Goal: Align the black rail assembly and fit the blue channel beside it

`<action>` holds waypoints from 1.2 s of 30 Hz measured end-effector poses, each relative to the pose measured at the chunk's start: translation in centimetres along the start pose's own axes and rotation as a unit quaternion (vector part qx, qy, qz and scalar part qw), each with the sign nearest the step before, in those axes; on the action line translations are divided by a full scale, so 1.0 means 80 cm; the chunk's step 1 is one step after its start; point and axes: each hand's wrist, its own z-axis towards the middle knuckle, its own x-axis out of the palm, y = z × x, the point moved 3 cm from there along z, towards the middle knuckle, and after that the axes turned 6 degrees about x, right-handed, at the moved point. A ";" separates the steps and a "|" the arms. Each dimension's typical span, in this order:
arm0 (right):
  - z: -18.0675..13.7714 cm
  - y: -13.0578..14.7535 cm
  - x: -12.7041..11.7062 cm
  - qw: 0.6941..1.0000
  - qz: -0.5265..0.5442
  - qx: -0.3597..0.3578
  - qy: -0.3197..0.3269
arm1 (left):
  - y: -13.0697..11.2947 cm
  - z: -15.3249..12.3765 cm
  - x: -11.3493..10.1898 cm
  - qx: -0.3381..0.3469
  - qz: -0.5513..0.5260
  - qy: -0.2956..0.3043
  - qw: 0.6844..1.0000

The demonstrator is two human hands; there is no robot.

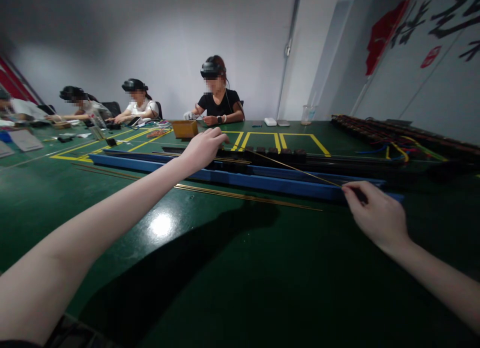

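Observation:
Between the thumb and fingers of my right hand (375,213) is one end of a thin brass-coloured rod (292,165). The rod slants up and leftward over a long blue tray (262,181). My left hand (204,147) reaches over the tray's far side with its fingers curled down; their tips are hidden, so what they grip cannot be made out. Dark strips (330,163) with a row of black blocks (287,152) lie along the tray, close to the left hand. Several more brass-coloured rods (255,196) rest on the table in front of it.
A yellowish box (185,129) stands behind my left hand on the green table (262,268). Yellow tape outlines (277,142) mark the far side. At right lies a stack of dark strips (405,138) with coloured wires (397,150). A co-worker (221,100) sits opposite; others sit leftward.

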 end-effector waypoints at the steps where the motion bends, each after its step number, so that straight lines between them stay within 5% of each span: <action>1: 0.003 -0.005 0.000 1.000 0.013 0.025 -0.014 | -0.005 0.008 0.004 0.000 -0.009 0.002 1.000; 7: 0.013 -0.023 -0.004 0.987 0.072 0.113 -0.091 | -0.036 0.043 0.039 -0.016 -0.102 0.033 0.994; 11: 0.013 -0.020 -0.003 0.988 0.085 0.112 -0.070 | -0.054 0.053 0.049 -0.017 -0.157 0.072 0.985; 16: 0.013 -0.024 -0.002 0.976 0.090 0.189 -0.053 | -0.063 0.055 0.042 -0.002 -0.083 0.154 0.985; 23: 0.014 -0.017 -0.006 0.980 0.092 0.174 -0.041 | -0.039 0.049 0.043 -0.031 -0.015 0.237 0.971; 36: 0.011 -0.023 -0.011 0.980 0.099 0.121 -0.120 | 0.002 0.061 0.083 -0.029 -0.093 0.192 0.977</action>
